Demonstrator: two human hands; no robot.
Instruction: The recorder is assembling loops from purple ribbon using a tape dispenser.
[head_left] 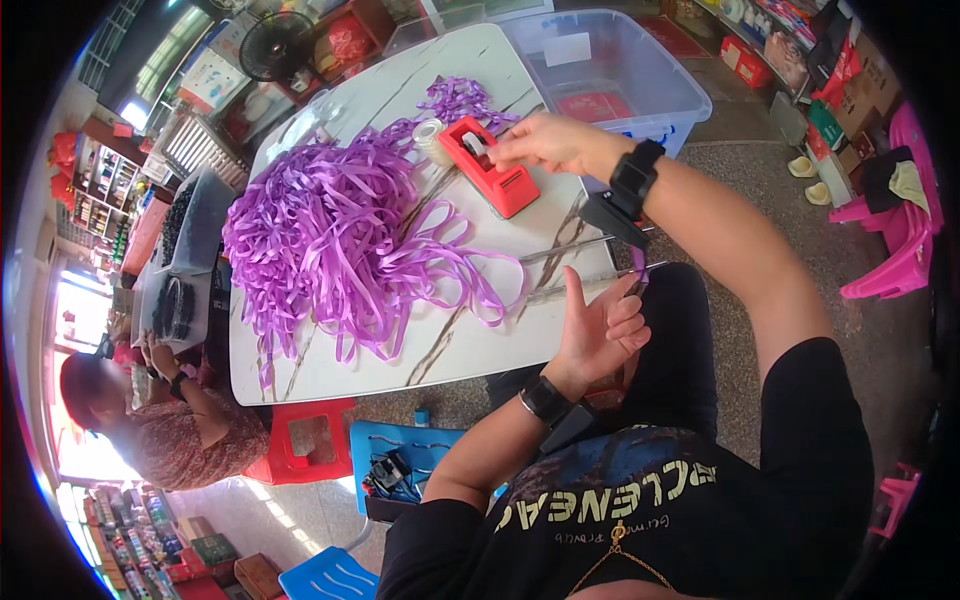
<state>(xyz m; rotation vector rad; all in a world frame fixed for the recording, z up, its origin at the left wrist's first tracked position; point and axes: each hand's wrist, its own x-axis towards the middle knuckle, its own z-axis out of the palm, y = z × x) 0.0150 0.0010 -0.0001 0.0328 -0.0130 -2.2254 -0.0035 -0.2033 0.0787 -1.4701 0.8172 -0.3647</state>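
On the marble-patterned table (pixel 450 385), a red tape dispenser (pixel 512 190) stands near the far right edge. My right hand (pixel 548 145) reaches over it, thumb and fingers pinched at the tape by its pale roll (pixel 474 146). My left hand (pixel 605 335) is palm up near the table's right edge, thumb stretched out and the other fingers curled in. A short piece of purple ribbon (pixel 640 262) runs into those curled fingers, whose grip is partly hidden. Thin metal rods (pixel 570 246) lie beside that hand. A big tangled heap of purple ribbons (pixel 320 230) covers the table's left half.
A pale tape roll (pixel 432 140) stands between heap and dispenser. A clear plastic bin (pixel 690 98) is beyond the table's far right corner. Another person (pixel 175 430) sits at the left by grey tubs (pixel 200 235). A blue stool (pixel 400 440) and red stool (pixel 300 435) stand nearby.
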